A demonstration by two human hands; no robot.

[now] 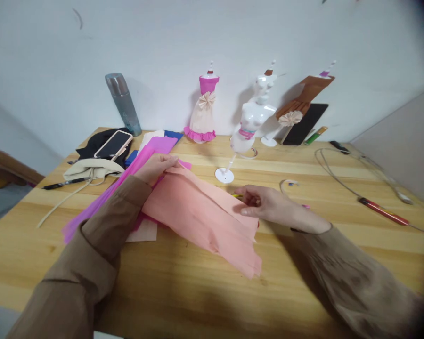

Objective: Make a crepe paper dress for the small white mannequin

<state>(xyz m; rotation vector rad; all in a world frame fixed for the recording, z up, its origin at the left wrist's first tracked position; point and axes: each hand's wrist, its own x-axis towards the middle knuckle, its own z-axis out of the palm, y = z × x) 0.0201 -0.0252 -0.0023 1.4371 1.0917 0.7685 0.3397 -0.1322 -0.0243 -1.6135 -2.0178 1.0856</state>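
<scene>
A sheet of peach crepe paper [194, 207] lies slanted across the table, with a long fold along its far side and a ragged right end. My left hand [159, 167] pinches its far left corner. At the right end of the sheet is my right hand [265, 205], fingers curled and thumb over the paper; what they grip is hidden. A thin yellow thing [236, 195] shows by its fingertips, too small to name. Bright pink crepe paper [155, 146] lies under my left hand and forearm. A bare white mini dress form [250, 122] stands just behind the sheet.
Dress forms in a pink-and-cream dress [205, 113] and a brown dress [305, 94] stand by the wall. At left are a bottle [123, 103], a phone [113, 144], a cream pouch [92, 170] and a pen [65, 183]. A red tool with a cable [383, 211] lies right.
</scene>
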